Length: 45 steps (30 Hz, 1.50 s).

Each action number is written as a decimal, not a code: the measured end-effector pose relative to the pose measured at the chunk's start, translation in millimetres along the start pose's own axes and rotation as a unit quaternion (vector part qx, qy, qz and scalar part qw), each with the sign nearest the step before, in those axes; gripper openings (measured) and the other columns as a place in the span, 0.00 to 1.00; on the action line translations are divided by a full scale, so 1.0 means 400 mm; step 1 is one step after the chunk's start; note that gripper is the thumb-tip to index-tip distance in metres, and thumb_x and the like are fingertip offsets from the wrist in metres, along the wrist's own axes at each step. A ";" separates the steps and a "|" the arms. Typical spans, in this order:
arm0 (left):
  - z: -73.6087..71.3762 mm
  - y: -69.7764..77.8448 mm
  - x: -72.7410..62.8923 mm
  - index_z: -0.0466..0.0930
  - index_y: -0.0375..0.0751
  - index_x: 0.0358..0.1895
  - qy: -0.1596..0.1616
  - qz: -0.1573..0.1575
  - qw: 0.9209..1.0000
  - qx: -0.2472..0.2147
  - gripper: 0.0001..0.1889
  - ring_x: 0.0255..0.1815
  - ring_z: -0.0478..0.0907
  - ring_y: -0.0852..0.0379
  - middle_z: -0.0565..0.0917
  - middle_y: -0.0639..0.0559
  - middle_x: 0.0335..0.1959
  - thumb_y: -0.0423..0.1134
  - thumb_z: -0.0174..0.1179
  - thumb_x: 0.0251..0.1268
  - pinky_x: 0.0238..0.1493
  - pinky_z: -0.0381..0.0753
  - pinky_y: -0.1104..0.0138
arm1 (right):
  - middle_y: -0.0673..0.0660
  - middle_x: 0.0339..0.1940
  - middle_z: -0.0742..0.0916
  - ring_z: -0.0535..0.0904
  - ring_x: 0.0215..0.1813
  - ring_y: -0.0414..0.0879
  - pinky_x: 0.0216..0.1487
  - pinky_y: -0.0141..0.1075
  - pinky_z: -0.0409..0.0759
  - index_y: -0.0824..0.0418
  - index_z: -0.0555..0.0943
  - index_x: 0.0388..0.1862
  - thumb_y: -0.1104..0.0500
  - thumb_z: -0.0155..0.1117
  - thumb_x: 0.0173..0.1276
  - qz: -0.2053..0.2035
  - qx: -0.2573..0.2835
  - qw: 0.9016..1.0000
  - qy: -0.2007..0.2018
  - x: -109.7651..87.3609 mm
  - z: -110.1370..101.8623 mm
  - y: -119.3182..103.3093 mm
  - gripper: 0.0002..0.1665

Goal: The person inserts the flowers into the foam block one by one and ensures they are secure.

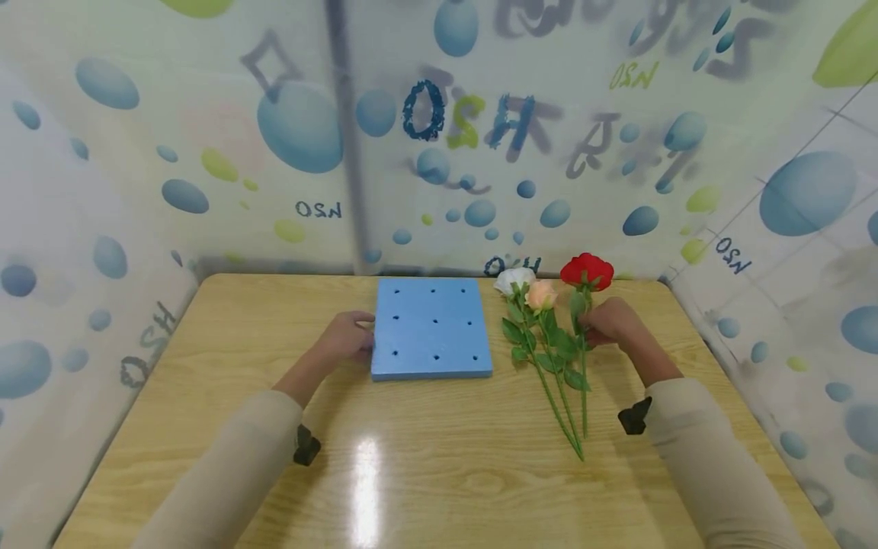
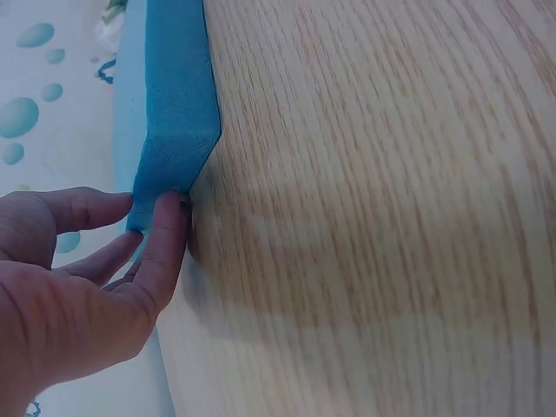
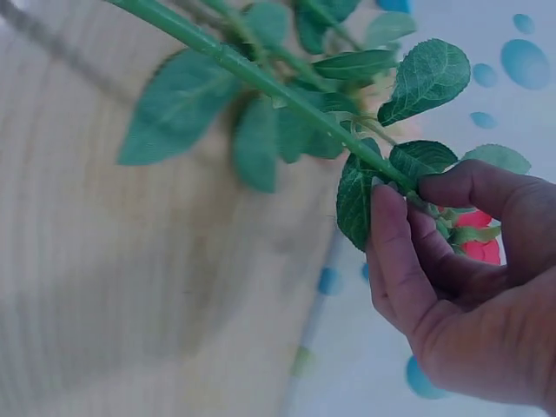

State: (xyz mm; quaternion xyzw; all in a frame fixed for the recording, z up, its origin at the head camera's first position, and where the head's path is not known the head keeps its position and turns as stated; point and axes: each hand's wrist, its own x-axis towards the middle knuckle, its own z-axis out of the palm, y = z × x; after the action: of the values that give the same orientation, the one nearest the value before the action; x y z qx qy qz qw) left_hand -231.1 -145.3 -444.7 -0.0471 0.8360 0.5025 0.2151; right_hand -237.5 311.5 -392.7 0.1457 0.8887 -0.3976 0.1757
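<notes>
My right hand (image 1: 607, 322) pinches the green stem (image 3: 269, 87) of a red artificial rose (image 1: 587, 271) between thumb and fingertips, just below the bloom and beside a leaf. The rose stands to the right of a white flower (image 1: 514, 280) and a peach rose (image 1: 541, 295), whose leafy stems cross toward the front. A square blue foam block (image 1: 432, 335) with rows of small holes lies flat on the table. Along its left side, my left hand (image 1: 348, 337) rests its fingertips against the edge; in the left wrist view the fingers (image 2: 165, 252) reach the block's side.
The wooden table (image 1: 439, 473) carries the block and flowers. Patterned cloth (image 1: 411, 198) rises behind the table's back edge and on both sides. A dark wrist device (image 1: 635, 416) sits at the right sleeve, and another (image 1: 306, 445) at the left.
</notes>
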 end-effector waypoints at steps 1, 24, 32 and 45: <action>0.001 0.000 -0.001 0.61 0.34 0.72 0.000 0.001 1.000 0.001 0.30 0.53 0.81 0.43 0.77 0.33 0.58 0.27 0.51 0.64 0.51 0.84 0.57 | 0.59 0.22 0.87 0.86 0.24 0.44 0.37 0.38 0.88 0.74 0.79 0.35 0.60 0.58 0.63 -0.004 -0.003 1.000 0.004 -0.003 -0.003 -0.006 0.15; 0.003 -0.005 0.007 0.61 0.37 0.72 0.004 -0.006 1.000 0.003 0.30 0.52 0.81 0.45 0.77 0.35 0.56 0.28 0.52 0.65 0.53 0.83 0.56 | 0.64 0.42 0.82 0.86 0.34 0.48 0.43 0.40 0.86 0.70 0.74 0.43 0.54 0.55 0.69 -0.112 -0.017 0.991 0.068 -0.085 -0.012 -0.187 0.17; 0.004 -0.004 0.003 0.61 0.37 0.72 0.002 -0.001 1.000 -0.006 0.30 0.51 0.80 0.44 0.78 0.35 0.55 0.28 0.51 0.66 0.51 0.84 0.56 | 0.67 0.50 0.81 0.88 0.39 0.51 0.47 0.41 0.85 0.70 0.74 0.47 0.55 0.56 0.71 -0.167 -0.007 0.983 0.080 -0.102 0.011 -0.234 0.18; 0.005 -0.002 0.002 0.60 0.37 0.72 0.000 -0.006 1.000 -0.014 0.29 0.51 0.81 0.43 0.77 0.34 0.56 0.29 0.51 0.67 0.50 0.85 0.57 | 0.64 0.45 0.83 0.86 0.42 0.56 0.43 0.39 0.85 0.68 0.75 0.46 0.57 0.56 0.70 -0.245 -0.009 0.965 0.091 -0.125 0.045 -0.290 0.15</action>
State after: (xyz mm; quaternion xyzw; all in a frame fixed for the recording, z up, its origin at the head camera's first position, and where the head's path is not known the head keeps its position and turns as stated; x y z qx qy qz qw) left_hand -230.7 -143.8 -446.6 -0.0554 0.8286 0.5127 0.2178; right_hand -235.6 217.4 -306.3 -0.0424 0.9129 -0.4059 -0.0076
